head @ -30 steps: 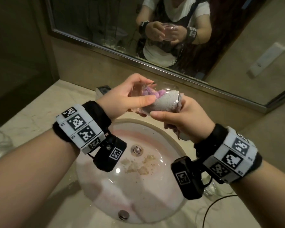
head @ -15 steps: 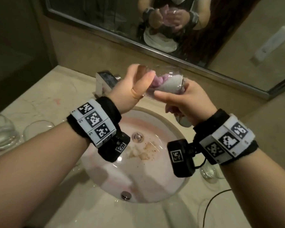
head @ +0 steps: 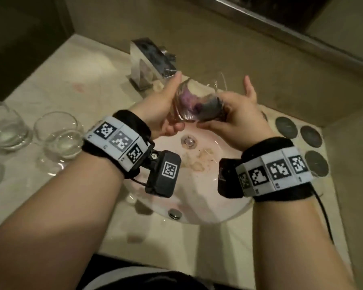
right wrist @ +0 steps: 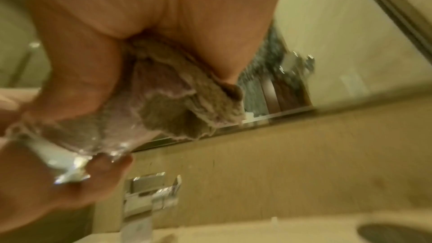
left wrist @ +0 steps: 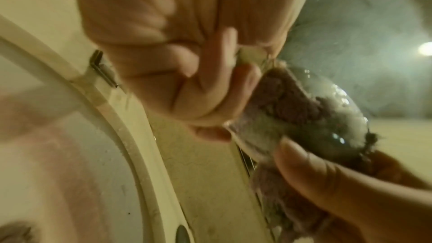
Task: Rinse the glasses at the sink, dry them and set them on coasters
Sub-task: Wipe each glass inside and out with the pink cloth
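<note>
A clear stemless glass [head: 194, 105] lies on its side above the sink, stuffed with a grey and purple cloth [head: 192, 101]. My left hand [head: 166, 109] grips its base end, thumb up along the side. My right hand [head: 235, 116] holds the cloth at the glass's mouth, with the thumb against the glass wall and one finger sticking up. The left wrist view shows the cloth [left wrist: 297, 110] packed inside the glass [left wrist: 336, 117]. In the right wrist view the cloth [right wrist: 177, 103] bulges out of the glass [right wrist: 70, 147] under my palm. Three dark round coasters [head: 286, 126] lie on the counter to the right.
The round white sink [head: 224, 208] has brownish bits near its drain [head: 188, 141]. A chrome faucet [head: 149, 61] stands behind it. Two clear glasses [head: 59, 135] [head: 5, 126] stand on the marble counter to the left. A black cable [head: 323, 216] runs along the right.
The view has tipped down from the mirror to the sink and counter. Both hands have turned the glass, and its mouth now faces right with the cloth deeper inside.
</note>
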Tool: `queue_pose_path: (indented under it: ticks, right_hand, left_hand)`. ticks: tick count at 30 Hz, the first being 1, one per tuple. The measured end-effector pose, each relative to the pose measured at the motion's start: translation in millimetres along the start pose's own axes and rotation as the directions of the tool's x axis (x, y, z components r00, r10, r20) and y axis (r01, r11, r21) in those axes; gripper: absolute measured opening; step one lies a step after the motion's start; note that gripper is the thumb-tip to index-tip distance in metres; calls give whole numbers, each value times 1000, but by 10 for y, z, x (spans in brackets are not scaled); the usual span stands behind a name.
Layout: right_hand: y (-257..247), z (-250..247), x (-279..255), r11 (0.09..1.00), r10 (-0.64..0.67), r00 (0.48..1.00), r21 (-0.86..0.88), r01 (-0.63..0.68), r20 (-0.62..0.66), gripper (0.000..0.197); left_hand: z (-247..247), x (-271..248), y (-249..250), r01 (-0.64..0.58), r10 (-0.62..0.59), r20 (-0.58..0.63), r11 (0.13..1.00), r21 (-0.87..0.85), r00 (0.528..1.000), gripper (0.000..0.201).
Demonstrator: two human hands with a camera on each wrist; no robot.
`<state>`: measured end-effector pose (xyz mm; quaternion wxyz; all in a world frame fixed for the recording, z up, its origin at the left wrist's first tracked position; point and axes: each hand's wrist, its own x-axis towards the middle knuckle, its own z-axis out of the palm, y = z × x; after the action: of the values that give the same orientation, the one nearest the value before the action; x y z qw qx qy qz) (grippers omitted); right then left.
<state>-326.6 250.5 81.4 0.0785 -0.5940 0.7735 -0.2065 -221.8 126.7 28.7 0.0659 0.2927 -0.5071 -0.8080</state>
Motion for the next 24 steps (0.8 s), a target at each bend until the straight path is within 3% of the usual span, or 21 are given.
queue_pose_path:
  ticks: [3,5,6,8,10,12,14,16,18,21,23,24]
  right_hand:
    - [16,165,-95,947,144,987,279,-159,74,27]
    - [-9,151,-146,763,232,960,582,-281,158,24]
    - [0,125,-160,692,228,959,665,-280,166,21]
    - [19,79,-180,659,217,968,713,-239,125,19]
    - [18,50,-181,664,230,970,716,-215,77,22]
    - [29,34,-177,772,201,979,612,-172,22,24]
    - [50,33,-161,950,106,994,296,-99,-7,23]
    - [47,26,-155,998,2,999,57,0,-43,21]
    - [23,48,-156,998,-54,995,-16,52,-79,21]
    - [-30,164,-148,998,-25,997,50,29,-72,31]
    - [-96,155,-147,928,70,998,366,-67,5,31]
    - [-137,120,-153,826,110,992,550,-123,57,28]
  left_hand:
    - [26,-67,-105,-182,203,-124,969,165,971,48]
    - [71,-134,-131,-353,413,-140,879,322,900,24]
    - [74,-152,-124,-434,500,-101,821,372,860,23]
    - [46,-164,-104,-511,579,-4,722,467,815,31]
    - [26,-133,-79,-499,562,30,706,503,826,33]
    - [26,-112,-95,-461,505,7,783,418,863,33]
    - [55,-83,-120,-332,351,-52,917,219,935,47]
    - [84,-62,-128,-123,128,-79,990,65,989,76]
    - [90,-63,-122,-38,41,-116,999,30,992,74]
    - [54,-119,-110,-173,180,-144,983,60,973,59]
    - [51,-196,-78,-300,332,-175,935,188,927,48]
    - [57,-239,-67,-355,405,-185,900,251,896,35]
